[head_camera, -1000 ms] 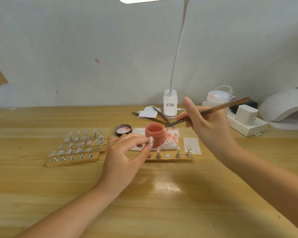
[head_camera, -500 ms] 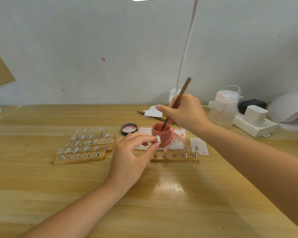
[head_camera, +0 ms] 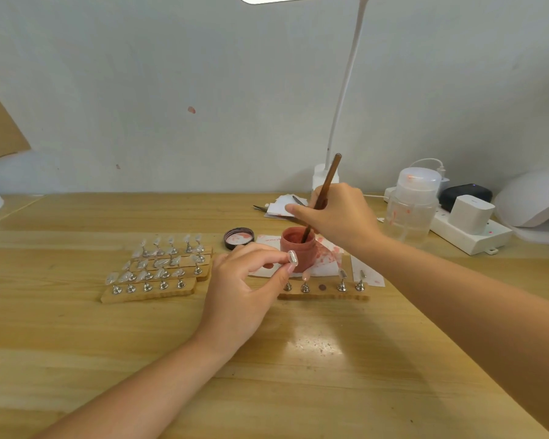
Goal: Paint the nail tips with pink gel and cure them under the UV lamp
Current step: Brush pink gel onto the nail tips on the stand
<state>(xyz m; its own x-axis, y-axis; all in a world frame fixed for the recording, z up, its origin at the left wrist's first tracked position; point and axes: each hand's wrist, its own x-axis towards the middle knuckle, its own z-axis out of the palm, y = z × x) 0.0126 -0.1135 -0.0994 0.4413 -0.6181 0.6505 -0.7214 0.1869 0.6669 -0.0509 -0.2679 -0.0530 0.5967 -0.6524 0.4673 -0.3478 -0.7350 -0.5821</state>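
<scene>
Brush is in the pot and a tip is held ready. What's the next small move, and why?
Probably lift the brush out of the pink gel pot and bring it to the nail tip. The right hand has the bristles dipped inside the pot, and the left hand pinches the tip, which looks unpainted, just beside it.

A brown brush (head_camera: 322,198) is dipping into a pink jar (head_camera: 298,248), pink smears are staining white paper (head_camera: 327,258), on a yellow wood-grain desk (head_camera: 76,343).
</scene>
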